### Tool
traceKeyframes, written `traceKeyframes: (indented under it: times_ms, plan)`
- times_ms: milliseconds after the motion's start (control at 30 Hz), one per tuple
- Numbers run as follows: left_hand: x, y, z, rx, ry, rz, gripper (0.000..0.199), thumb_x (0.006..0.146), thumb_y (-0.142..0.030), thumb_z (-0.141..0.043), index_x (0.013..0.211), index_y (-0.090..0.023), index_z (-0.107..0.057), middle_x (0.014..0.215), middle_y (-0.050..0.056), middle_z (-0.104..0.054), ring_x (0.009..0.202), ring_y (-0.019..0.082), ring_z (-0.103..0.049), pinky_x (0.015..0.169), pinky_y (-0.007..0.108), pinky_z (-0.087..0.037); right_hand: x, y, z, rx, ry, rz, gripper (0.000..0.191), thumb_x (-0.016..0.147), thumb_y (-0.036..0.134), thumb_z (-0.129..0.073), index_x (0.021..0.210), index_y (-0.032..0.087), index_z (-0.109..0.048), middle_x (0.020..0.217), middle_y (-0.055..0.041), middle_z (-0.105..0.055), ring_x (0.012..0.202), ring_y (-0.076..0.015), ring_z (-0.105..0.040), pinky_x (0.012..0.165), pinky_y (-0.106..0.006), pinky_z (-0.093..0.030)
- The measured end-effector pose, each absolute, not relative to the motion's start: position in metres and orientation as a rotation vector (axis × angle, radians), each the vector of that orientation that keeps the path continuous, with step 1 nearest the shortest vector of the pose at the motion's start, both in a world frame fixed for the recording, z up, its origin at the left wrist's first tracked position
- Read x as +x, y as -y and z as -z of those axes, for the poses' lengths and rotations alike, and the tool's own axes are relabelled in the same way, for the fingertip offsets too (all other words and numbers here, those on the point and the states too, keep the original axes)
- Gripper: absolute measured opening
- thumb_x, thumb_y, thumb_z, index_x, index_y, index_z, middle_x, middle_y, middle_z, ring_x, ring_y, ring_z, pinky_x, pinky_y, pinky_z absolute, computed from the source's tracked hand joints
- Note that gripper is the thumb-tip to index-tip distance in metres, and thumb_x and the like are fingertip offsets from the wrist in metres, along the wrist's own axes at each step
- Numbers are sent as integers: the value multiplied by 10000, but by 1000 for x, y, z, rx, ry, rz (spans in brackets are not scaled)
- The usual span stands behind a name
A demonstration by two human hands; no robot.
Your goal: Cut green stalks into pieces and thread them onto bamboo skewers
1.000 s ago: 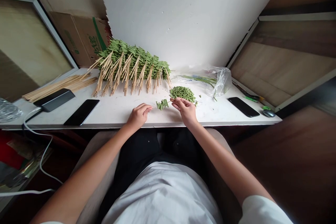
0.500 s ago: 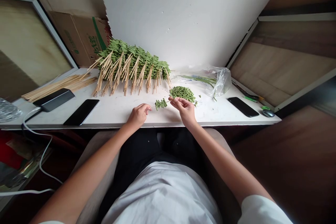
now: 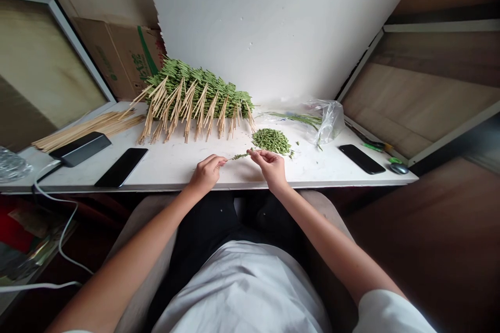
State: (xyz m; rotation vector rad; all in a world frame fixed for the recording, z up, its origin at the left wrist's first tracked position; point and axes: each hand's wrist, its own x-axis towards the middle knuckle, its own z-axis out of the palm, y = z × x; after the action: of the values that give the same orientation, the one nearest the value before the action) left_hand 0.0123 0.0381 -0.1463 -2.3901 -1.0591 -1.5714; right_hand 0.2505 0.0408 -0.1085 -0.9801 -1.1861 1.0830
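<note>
Between my hands, above the white table (image 3: 312, 166), hangs a thin skewer (image 3: 230, 159) with short green stem pieces (image 3: 240, 156) threaded on it. My left hand (image 3: 208, 171) pinches the skewer's left end. The fingers of my right hand (image 3: 270, 165) are closed around the right end of the row, at the last green pieces. Just behind my right hand lies a loose pile of cut green pieces (image 3: 271, 140). Farther back at the left is a large stack of filled green skewers (image 3: 203, 88), their bare wooden ends pointing toward me.
Bare wooden sticks (image 3: 88, 127), a black box-shaped device (image 3: 82, 148) and a phone (image 3: 122, 167) lie at the left. Rightward are a clear plastic bag (image 3: 332, 120) with long green stems, another phone (image 3: 361, 159) and a mouse (image 3: 399, 168). A white board (image 3: 273, 26) stands behind.
The row of green pieces has turned from nearly upright pieces to a narrow line. My left hand, free of the skewer before, now grips its left end; my right hand has shifted slightly left.
</note>
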Motion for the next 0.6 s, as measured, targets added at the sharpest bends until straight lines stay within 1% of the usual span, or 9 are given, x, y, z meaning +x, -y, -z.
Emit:
traceKeyframes:
  times_ms: [100, 167, 400, 500, 600]
  plan:
    - [13, -37, 145, -2361, 1037, 1556, 249, 1015, -32, -529, 1046, -175, -732, 929, 68, -763, 876, 187, -754, 799, 288, -607, 250, -41, 111, -1011, 1161, -1112, 474, 705, 653, -908, 819, 209, -791, 955, -84, -821, 990, -284, -771, 927, -395, -605]
    - [13, -36, 146, -2354, 1025, 1544, 249, 1023, -35, -525, 1052, -173, -730, 931, 70, -764, 875, 187, -753, 797, 289, -604, 250, -42, 113, -992, 1157, -1152, 474, 712, 657, -903, 825, 210, -789, 938, -75, -814, 964, -272, -767, 922, -394, -607]
    - [12, -37, 148, -2381, 997, 1533, 285, 1003, 1, -501, 1056, -172, -722, 937, 63, -759, 874, 181, -751, 797, 279, -598, 248, -41, 114, -995, 1182, -1166, 489, 666, 656, -924, 793, 213, -760, 958, -80, -822, 1028, -293, -766, 980, -413, -585]
    - [12, -36, 147, -2382, 1027, 1541, 298, 994, 3, -491, 1050, -175, -724, 928, 59, -755, 868, 179, -750, 802, 273, -593, 248, -43, 114, -974, 1216, -1140, 475, 682, 662, -913, 794, 224, -766, 1004, -76, -828, 1069, -299, -765, 1008, -418, -586]
    - [12, -36, 146, -2397, 1099, 1521, 321, 983, 1, -468, 1042, -179, -727, 920, 60, -754, 871, 185, -748, 812, 280, -589, 247, -44, 115, -965, 1208, -1168, 477, 680, 677, -908, 801, 235, -776, 1017, -63, -830, 1013, -281, -779, 983, -414, -614]
